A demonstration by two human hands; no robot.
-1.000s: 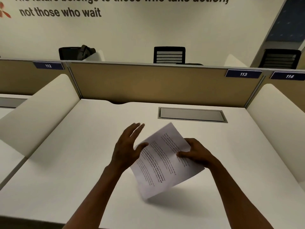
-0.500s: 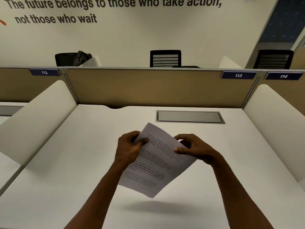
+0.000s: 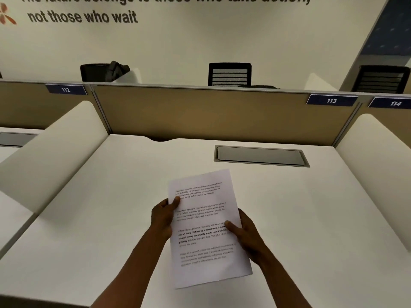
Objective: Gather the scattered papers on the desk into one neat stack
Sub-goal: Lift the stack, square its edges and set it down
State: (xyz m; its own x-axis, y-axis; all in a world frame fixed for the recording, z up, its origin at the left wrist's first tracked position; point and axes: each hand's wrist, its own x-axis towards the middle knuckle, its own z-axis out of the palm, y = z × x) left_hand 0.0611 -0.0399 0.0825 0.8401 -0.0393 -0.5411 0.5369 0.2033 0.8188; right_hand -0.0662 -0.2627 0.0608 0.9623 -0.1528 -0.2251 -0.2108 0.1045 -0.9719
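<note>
A stack of white printed papers [image 3: 206, 232] is held upright-facing over the middle of the white desk [image 3: 89, 218], its text turned toward me. My left hand [image 3: 163, 215] grips the stack's left edge, thumb on the top sheet. My right hand [image 3: 244, 231] grips the right edge, thumb pressed on the page. The sheets look aligned with each other; how many there are I cannot tell. No other loose paper shows on the desk.
A grey cable hatch [image 3: 260, 156] is set into the desk behind the papers. White curved dividers stand at the left [image 3: 53, 152] and right [image 3: 378, 174]. A tan partition [image 3: 211, 114] closes the back, with black chairs beyond it.
The papers have turned from a tilted diagonal to nearly straight and facing me. My left hand went from open beside them to gripping the left edge; my right hand slid down the right edge.
</note>
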